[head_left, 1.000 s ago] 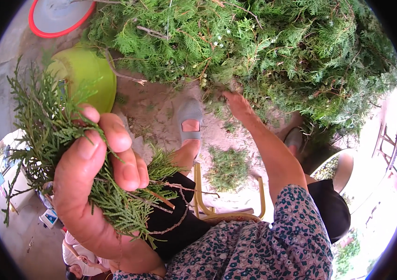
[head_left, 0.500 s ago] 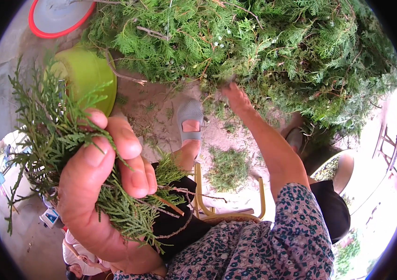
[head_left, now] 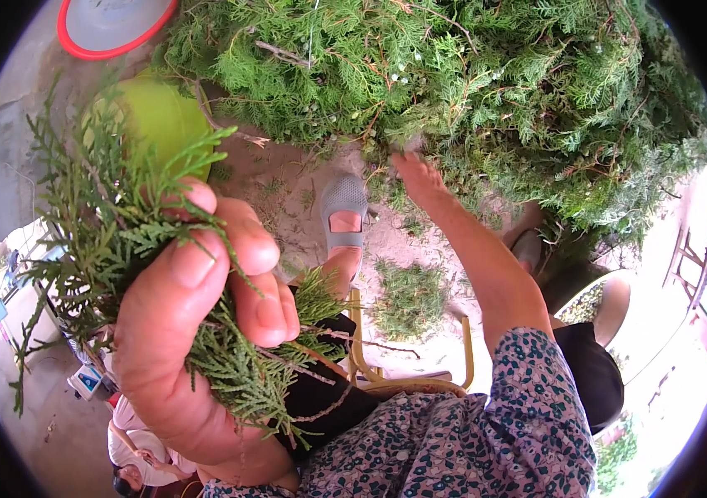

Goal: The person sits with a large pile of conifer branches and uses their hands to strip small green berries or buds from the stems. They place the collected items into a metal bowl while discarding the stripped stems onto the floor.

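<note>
Close to the camera on the left, my left hand (head_left: pixel 195 315) is closed around a bunch of green evergreen sprigs (head_left: pixel 96 232). Feathery tips fan out past the thumb, while thin brown stems stick out on the other side. My right arm stretches forward, and my right hand (head_left: pixel 421 178) is at the near edge of a large heap of cut evergreen branches (head_left: pixel 453 75). Its fingertips are small and blurred against the foliage, so whether they grip a sprig cannot be made out.
A lime-green tub (head_left: pixel 166 120) stands left of the heap, partly behind the bunch. Beyond it is a red-rimmed basin (head_left: pixel 112 25). Loose clippings (head_left: pixel 410 299) lie on the sandy ground by a yellow chair frame (head_left: pixel 468 357). At right sits a pale round container (head_left: pixel 606 307). Another person (head_left: pixel 141 452) is at lower left.
My left hand and its bunch have shifted slightly right in the picture. My right hand has moved slightly left and nearer along the heap's edge.
</note>
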### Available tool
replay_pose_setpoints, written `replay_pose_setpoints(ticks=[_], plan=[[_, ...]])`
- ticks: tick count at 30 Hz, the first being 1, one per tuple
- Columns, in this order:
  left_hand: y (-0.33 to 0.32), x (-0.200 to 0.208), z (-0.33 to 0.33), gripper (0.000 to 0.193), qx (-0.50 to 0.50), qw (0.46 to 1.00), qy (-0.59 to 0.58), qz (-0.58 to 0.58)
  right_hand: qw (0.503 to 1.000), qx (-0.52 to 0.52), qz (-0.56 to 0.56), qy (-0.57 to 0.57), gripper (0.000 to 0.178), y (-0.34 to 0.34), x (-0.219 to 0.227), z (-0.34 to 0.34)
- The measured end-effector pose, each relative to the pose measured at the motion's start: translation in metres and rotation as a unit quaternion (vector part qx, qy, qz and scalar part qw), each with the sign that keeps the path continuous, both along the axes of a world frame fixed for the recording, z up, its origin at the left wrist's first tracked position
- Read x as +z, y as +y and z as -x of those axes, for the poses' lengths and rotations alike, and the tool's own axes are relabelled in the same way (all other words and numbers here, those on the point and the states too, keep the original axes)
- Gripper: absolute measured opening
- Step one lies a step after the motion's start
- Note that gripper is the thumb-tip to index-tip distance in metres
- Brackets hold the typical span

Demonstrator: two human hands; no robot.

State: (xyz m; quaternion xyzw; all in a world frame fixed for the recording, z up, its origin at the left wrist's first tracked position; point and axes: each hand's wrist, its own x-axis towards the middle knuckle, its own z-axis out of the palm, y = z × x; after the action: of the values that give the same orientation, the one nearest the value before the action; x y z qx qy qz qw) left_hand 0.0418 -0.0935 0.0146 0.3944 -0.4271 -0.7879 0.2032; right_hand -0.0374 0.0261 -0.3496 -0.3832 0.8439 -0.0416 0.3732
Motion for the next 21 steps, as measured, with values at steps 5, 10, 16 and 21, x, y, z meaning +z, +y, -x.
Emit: replay_pose_setpoints(ticks=[5,10,16,21], plan=[[0.000,-0.002,-0.004,0.019,0.006,0.998,0.058,-0.027,0.999,-0.047,-0.001,-0.020,0.059,0.022,0.008,0.000],[0.002,0.001,0.001,0.020,0.002,1.000,0.016,-0.004,0.977,-0.066,0.078,0.187,0.055,-0.020,-0.019,0.019],[0.002,0.003,0.000,0.020,0.034,0.999,-0.001,0.006,0.997,-0.042,0.060,0.030,0.039,0.030,-0.004,-0.024],[-0.004,-0.001,-0.006,0.018,-0.007,0.999,0.031,-0.008,0.951,-0.251,0.180,-0.026,0.025,0.051,-0.003,-0.017]])
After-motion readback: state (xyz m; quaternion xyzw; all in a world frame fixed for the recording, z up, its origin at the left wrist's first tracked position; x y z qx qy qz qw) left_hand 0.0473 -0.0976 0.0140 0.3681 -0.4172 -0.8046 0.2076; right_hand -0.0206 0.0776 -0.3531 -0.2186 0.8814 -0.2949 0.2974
